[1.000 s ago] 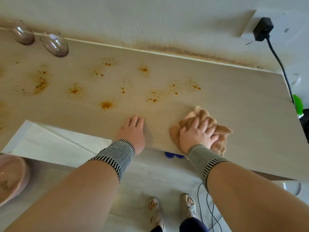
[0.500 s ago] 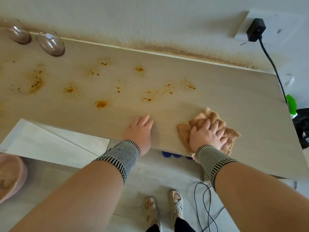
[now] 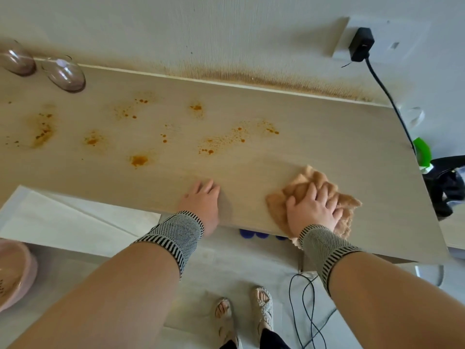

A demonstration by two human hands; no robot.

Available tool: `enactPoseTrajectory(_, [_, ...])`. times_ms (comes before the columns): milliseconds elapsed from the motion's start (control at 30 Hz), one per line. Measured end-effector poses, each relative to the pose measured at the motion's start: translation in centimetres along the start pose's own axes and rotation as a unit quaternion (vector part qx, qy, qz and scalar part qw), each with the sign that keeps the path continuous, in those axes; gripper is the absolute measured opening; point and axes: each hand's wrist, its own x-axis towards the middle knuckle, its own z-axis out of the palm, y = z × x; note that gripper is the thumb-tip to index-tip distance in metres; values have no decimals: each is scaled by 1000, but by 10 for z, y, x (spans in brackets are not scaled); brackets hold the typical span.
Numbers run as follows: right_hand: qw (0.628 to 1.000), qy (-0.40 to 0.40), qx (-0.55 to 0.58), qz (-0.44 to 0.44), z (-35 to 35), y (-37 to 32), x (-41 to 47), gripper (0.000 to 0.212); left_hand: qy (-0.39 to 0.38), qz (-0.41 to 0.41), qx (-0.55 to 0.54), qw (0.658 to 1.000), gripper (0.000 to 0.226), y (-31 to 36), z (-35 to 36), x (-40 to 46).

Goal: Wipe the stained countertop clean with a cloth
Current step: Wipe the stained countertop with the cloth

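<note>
Pressing tan cloth (image 3: 299, 190) on stained countertop (image 3: 327, 147), right hand (image 3: 310, 212), no readable writing

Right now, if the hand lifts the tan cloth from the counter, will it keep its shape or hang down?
The tan cloth would likely droop: it lies crumpled in soft folds under the right hand, and one edge already hangs over the countertop front. It looks light, fluffy and unlikely to slip from the fingers.

On the countertop (image 3: 327, 147), stains (image 3: 138, 160) are spread left and centre, two glasses (image 3: 66, 73) are set far left against the wall, the cloth (image 3: 312, 195) is pressed near the front edge under the right hand (image 3: 313, 210), the left hand (image 3: 202, 200) laid flat just left of it.
</note>
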Motion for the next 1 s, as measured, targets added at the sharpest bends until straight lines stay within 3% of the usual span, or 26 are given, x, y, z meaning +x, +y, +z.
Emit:
enactPoseTrajectory(67, [1000, -9, -2, 26, 0, -14, -1, 69, 13, -6, 5, 1000, 74, 3, 0, 2])
enactPoseTrajectory(100, [1000, -17, -5, -4, 1, -26, -5, 66, 22, -10, 10, 1000, 73, 4, 1, 4])
enactPoseTrajectory(233, [957, -58, -43, -281, 17, -63, -35, 67, 28, -11, 18, 999, 63, 11, 1, 8])
enactPoseTrajectory(300, [932, -63, -58, -352, 17, -56, -35, 59, 30, -7, 24, 999, 60, 17, -1, 10])
enactPoseTrajectory(367, [938, -45, -59, -337, 11, -32, -18, 58, 21, -1, 26, 999, 65, 23, -4, 12])
enactPoseTrajectory(467, [988, 16, -37, -146, -1, 11, 11, 70, 7, -2, 20, 1000, 73, 30, -6, 16])
enactPoseTrajectory(567, [1000, 14, -8, 12, -8, 13, 25, 76, 9, -10, 16, 1000, 72, 32, -4, 19])
enactPoseTrajectory(633, [1000, -7, -6, -6, -9, -9, 24, 73, 19, -22, 13, 999, 71, 30, -3, 21])
enactPoseTrajectory(767, [961, -55, -24, -271, -1, -53, 1, 66, 25, -30, 12, 999, 71, 33, -8, 28])
enactPoseTrajectory(833, [933, -80, -37, -348, 2, -55, -4, 64, 25, -38, 8, 999, 69, 36, -12, 32])
enactPoseTrajectory(900, [940, -58, -32, -334, -2, -39, 13, 57, 17, -42, 20, 999, 69, 38, -16, 36])
enactPoseTrajectory(1000, [987, 15, -9, -160, -18, -2, 51, 58, -4, -50, 18, 999, 73, 41, -18, 39])
